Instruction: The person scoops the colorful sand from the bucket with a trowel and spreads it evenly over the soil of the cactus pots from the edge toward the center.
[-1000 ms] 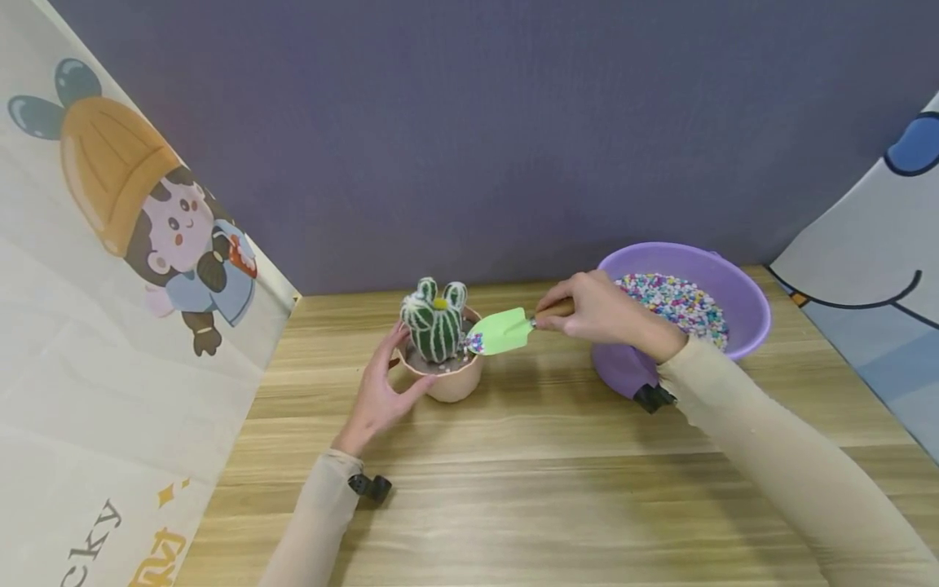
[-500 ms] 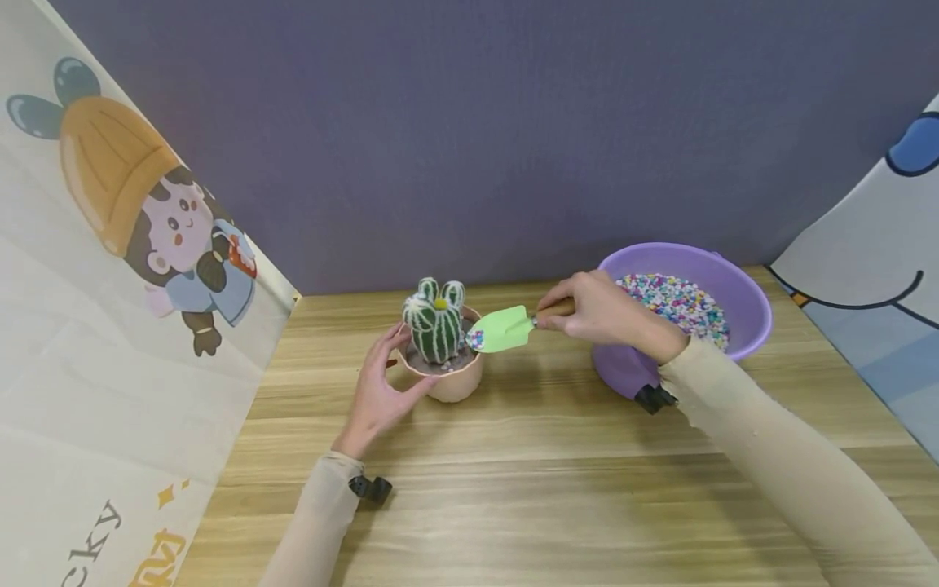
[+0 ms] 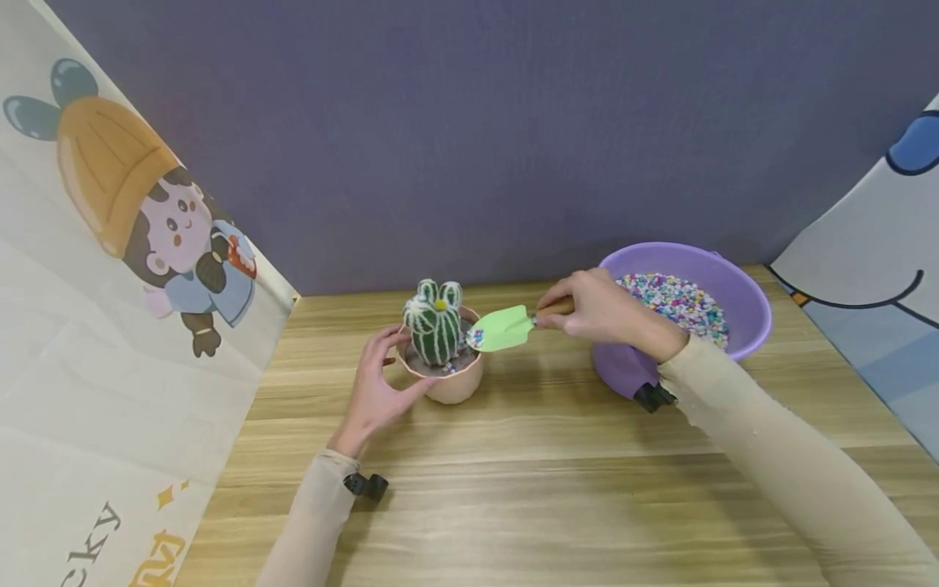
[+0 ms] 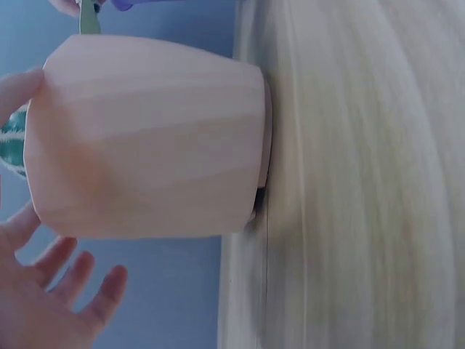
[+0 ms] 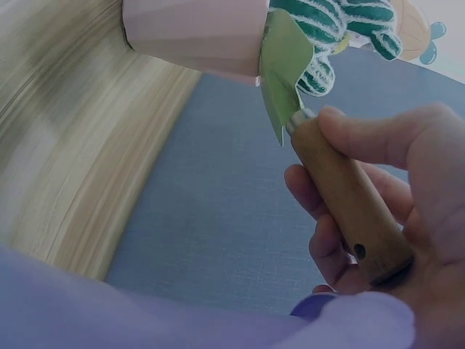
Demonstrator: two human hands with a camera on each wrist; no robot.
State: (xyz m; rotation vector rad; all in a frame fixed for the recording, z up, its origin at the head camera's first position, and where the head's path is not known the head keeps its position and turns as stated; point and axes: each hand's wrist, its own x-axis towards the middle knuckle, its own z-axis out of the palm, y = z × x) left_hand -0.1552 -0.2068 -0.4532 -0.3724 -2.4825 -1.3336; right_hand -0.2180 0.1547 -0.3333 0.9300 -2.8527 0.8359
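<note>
A green knitted-looking cactus (image 3: 434,336) with white stripes and a yellow spot stands upright in a pale pink flowerpot (image 3: 456,386) on the wooden table. My left hand (image 3: 372,391) holds the pot's left side, thumb at the near rim and index finger at the opposite rim; in the left wrist view the other fingers are spread. My right hand (image 3: 597,310) grips the wooden handle (image 5: 349,196) of a light green trowel (image 3: 504,329). Its tip lies over the pot's right rim, carrying small colourful beads (image 3: 477,337). Some beads lie around the cactus base.
A purple bucket (image 3: 756,326) filled with multicoloured beads (image 3: 678,303) stands at the right, partly behind my right forearm. A dark blue-grey panel (image 3: 455,147) closes off the back of the table (image 3: 528,489). Printed cartoon panels flank both sides.
More beads lie on the grey surface in front of the cactus and to its right. The trowel stays at the pot's right rim, and my left hand shifts only slightly.
</note>
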